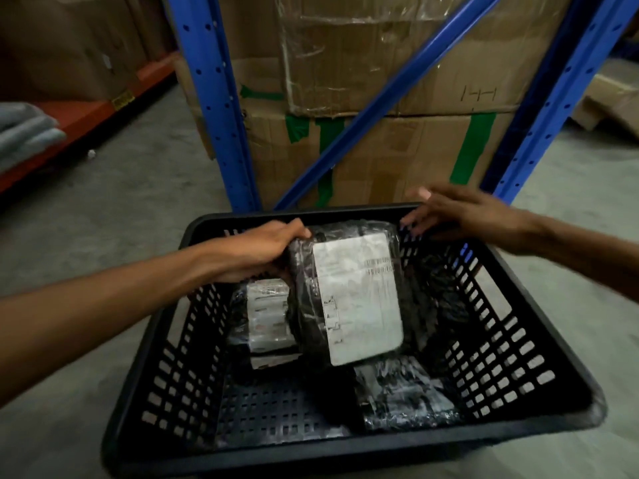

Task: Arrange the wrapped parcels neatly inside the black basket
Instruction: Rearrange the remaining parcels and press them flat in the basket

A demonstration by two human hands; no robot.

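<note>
The black basket [349,447] sits on the concrete floor in front of a blue rack upright [214,98] and stacked cardboard boxes [363,98]. The left hand [256,250] has its fingers [297,233] closed on the far left corner of a large wrapped parcel [349,295], label up, tilted over the basket's middle with its near end lower. The right hand [460,216] hovers over the basket's far right corner, fingers spread and holding nothing. Beneath the big parcel, toward the basket's left wall, lies a smaller labelled parcel [269,316]; another wrapped one [404,395] lies near the front right. To seat the big parcel well, it probably pays to square it to the basket's far wall and lower it flat, the free hand steadying the opposite edge. The slick wrap looks liable to slip from a one-corner grip.
</note>
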